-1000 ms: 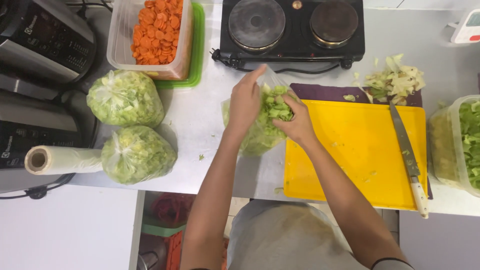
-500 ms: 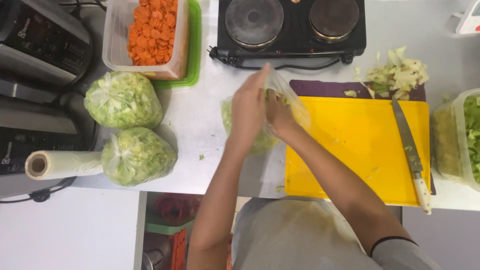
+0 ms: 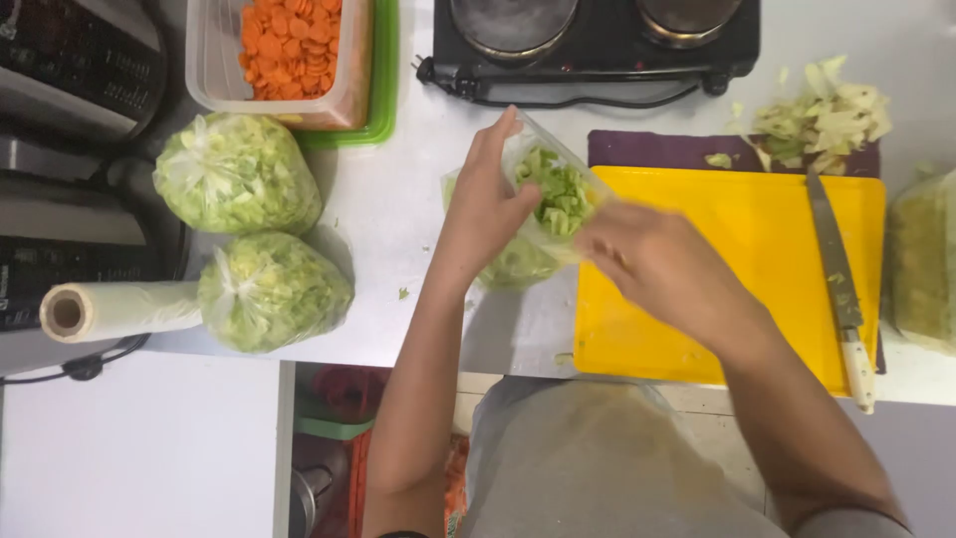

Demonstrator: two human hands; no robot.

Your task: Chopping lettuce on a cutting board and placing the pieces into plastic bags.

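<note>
My left hand [image 3: 485, 204] grips the rim of a clear plastic bag [image 3: 546, 194] partly filled with chopped green leaves and holds its mouth up. The bag rests on the white counter just left of a yellow cutting board [image 3: 777, 249]. Blurred by motion, my right hand [image 3: 662, 269] is over the board's left part, close beside the bag's mouth, with its fingers loose and nothing visible in them.
Two tied bags of chopped greens [image 3: 234, 174] [image 3: 274, 291] lie at the left beside a roll of plastic bags [image 3: 115, 309]. A tub of sliced carrots [image 3: 289, 50] and a black double hotplate [image 3: 597, 40] stand behind. A knife [image 3: 836, 279] lies on the board's right side, leaf scraps [image 3: 822, 115] above it.
My right hand has come out of the bag's mouth and moved right, over the yellow board. My left hand still holds the bag, now lifted more upright.
</note>
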